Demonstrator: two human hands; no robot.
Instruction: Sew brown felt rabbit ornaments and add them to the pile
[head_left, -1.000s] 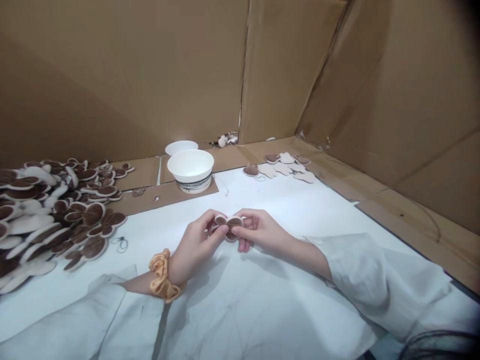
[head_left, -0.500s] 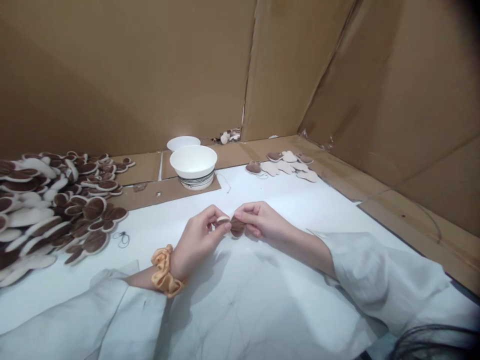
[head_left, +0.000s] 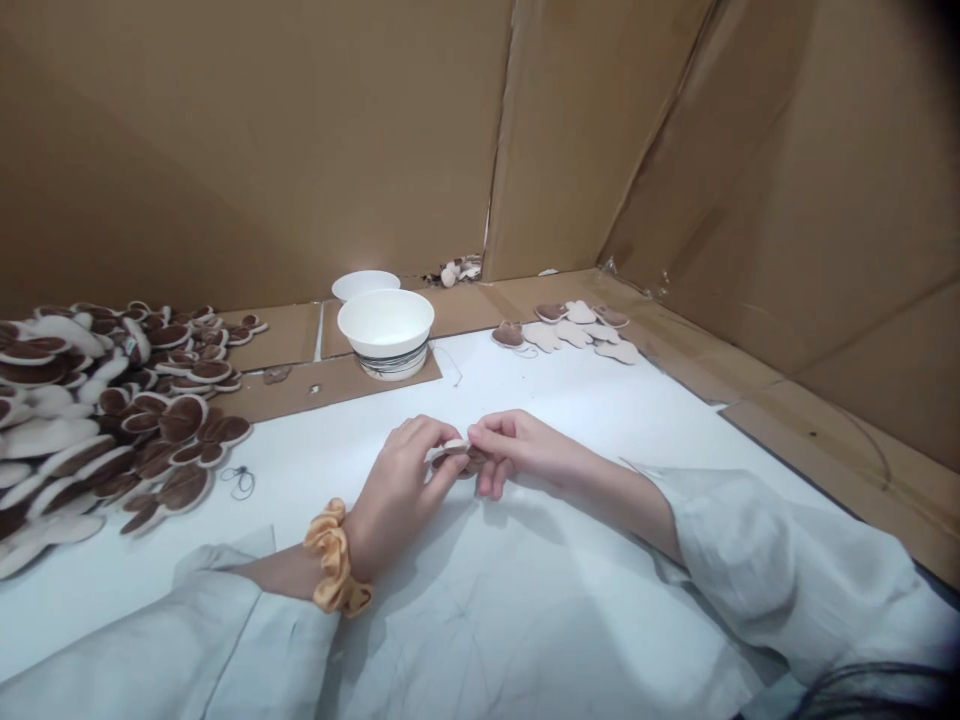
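Observation:
A small brown and white fabric piece (head_left: pixel 454 447) is between my hands above the white table surface (head_left: pixel 330 450). The fingers and thumb of my left hand (head_left: pixel 409 475) are closed on its left part; an orange scrunchie (head_left: pixel 335 560) circles that wrist. My right hand (head_left: pixel 508 447) pinches at the right end of the same piece, its lower fingers curled beneath. Fingers cover much of the piece. No needle can be made out.
Similar brown and white pieces (head_left: pixel 184 420) are heaped at left, with a small coil of dark thread (head_left: pixel 242 483) beside them. A white bowl (head_left: pixel 386 320) wrapped in dark thread stands behind my hands. Several flat pieces (head_left: pixel 574 336) lie at back right. Cardboard walls (head_left: pixel 262 150) rise behind.
The fabric piece has turned between my hands and now shows more of its pale edge. The lower fingers of my right hand have moved down and in under it.

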